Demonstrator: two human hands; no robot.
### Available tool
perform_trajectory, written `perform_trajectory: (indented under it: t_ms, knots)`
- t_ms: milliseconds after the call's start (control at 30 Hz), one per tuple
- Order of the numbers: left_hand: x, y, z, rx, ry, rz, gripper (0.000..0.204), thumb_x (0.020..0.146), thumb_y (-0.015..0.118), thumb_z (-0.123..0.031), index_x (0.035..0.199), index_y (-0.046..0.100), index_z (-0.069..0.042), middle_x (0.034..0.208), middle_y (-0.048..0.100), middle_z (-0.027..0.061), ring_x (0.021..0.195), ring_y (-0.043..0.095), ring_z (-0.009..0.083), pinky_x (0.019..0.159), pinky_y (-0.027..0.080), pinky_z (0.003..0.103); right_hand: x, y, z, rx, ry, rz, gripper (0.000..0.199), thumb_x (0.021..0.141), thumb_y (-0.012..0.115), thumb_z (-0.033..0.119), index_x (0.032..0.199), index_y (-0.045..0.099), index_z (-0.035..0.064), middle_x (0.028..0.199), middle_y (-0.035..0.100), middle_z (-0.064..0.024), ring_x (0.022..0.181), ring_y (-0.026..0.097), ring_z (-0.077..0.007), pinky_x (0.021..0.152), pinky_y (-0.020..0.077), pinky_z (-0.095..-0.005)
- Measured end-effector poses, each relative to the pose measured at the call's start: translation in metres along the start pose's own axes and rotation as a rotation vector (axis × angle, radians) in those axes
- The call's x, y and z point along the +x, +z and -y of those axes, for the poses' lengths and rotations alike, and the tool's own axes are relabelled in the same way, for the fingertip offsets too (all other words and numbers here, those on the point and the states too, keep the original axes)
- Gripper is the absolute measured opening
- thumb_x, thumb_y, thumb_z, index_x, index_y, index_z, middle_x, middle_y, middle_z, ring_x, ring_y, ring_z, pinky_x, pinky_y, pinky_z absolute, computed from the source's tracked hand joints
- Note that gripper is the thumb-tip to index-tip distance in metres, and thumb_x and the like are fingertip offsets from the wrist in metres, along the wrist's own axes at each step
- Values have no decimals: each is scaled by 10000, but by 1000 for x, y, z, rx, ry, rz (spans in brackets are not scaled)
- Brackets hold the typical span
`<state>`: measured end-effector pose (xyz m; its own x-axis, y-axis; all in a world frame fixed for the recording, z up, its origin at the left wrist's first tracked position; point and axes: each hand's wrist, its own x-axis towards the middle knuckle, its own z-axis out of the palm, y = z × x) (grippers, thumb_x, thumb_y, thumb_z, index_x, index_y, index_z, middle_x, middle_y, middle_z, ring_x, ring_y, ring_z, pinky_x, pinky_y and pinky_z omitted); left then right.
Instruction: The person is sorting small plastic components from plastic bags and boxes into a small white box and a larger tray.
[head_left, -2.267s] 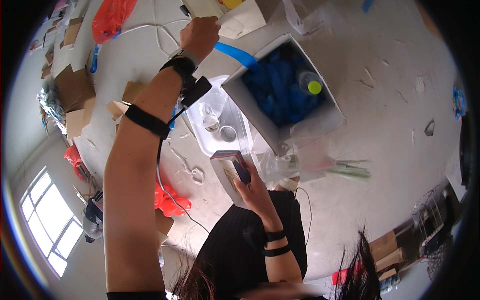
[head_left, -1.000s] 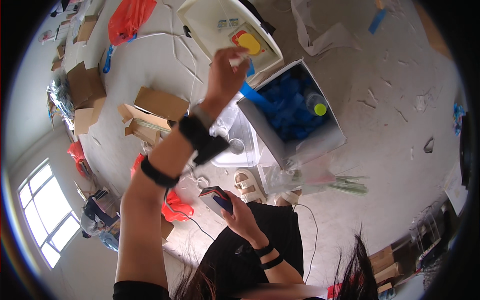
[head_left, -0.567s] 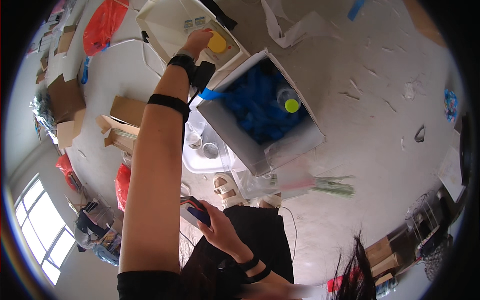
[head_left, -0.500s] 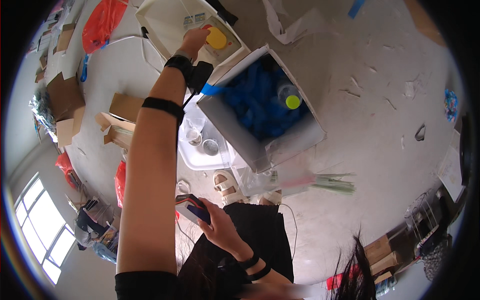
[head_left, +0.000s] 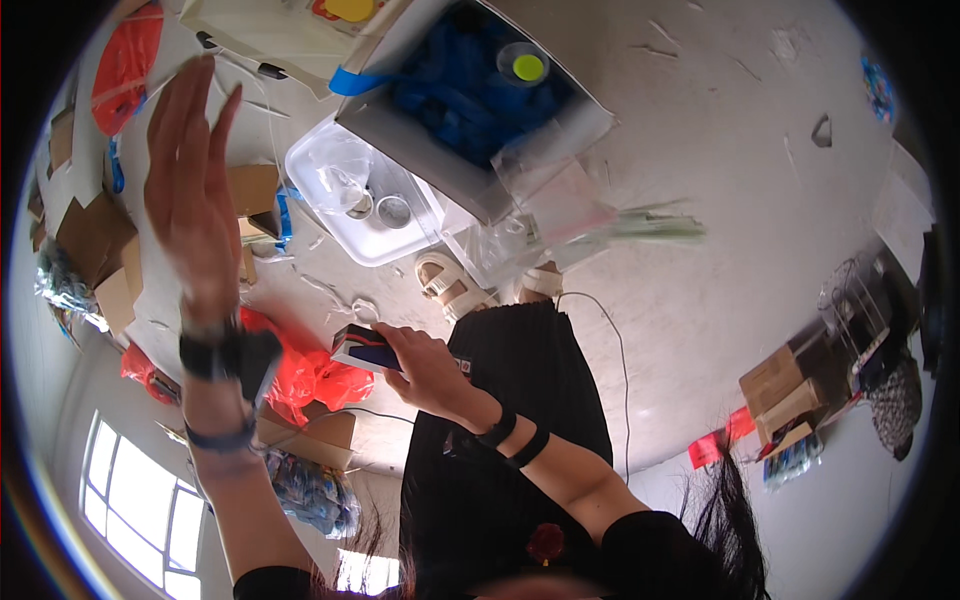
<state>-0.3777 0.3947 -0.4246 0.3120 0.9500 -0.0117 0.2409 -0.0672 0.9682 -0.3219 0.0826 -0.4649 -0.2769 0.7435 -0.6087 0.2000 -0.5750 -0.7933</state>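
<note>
My left hand (head_left: 192,190) is raised at the left, slightly blurred, with its fingers stretched out and nothing visible in them. The nearest thing to it is the cream-coloured bin (head_left: 285,40), whose far part is cut off by the upper edge; a yellow, rounded item (head_left: 349,8) shows inside. Low in front of my body, my right hand (head_left: 432,372) grips a small white, dark and red-edged box (head_left: 364,347); its fingers hide part of it. Ahead stands a white carton (head_left: 430,165) filled with blue material (head_left: 450,90), a clear bottle with a green cap (head_left: 528,68) among it.
A white tray (head_left: 345,235) with clear cups lies beside the carton. Thin green stems in clear wrap (head_left: 655,222) lie close to my sandals (head_left: 455,285). Red plastic bags (head_left: 335,378) and brown cardboard boxes (head_left: 105,245) are at the left. A thin cable (head_left: 622,370) runs along the floor.
My left hand has left the yellow item in the cream bin and drawn back to the left, fingers now straight. My right hand still grips the small box. The view has shifted downward.
</note>
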Motion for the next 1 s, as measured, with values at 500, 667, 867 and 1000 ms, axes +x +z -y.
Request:
perform_trajectory:
  t_ms: [500,667,867,1000]
  knots:
    - [-134,98,-102,48,-247,771,499,983,459,-106,1435,455,107,1457,393,196,1385,434,330,1083,476,443,-37,28,-16,-167,-38,-125,636,820,738,196,1386,463,102,1169,615,-144,1070,624,-318,831,486,-480]
    - [-147,160,-66,160,-27,835,503,908,465,89,1405,525,42,1439,460,195,1299,508,317,1059,491,401,-43,35,-30,-142,-53,-218,528,798,750,200,1260,517,98,1124,616,-126,1021,629,-306,805,489,-473]
    - [-152,198,-53,216,52,899,471,943,458,86,1401,538,11,1406,474,183,1220,563,297,1007,526,387,-52,36,-39,-75,-65,-341,553,795,749,198,1284,515,89,1103,614,-123,995,629,-300,799,486,-468]
    - [-142,217,-71,245,103,800,396,1002,416,39,1362,580,15,1382,493,178,1207,573,250,982,546,364,-60,29,-42,-71,-57,-382,658,800,742,190,1393,475,88,1120,613,-124,1000,626,-299,817,481,-466]
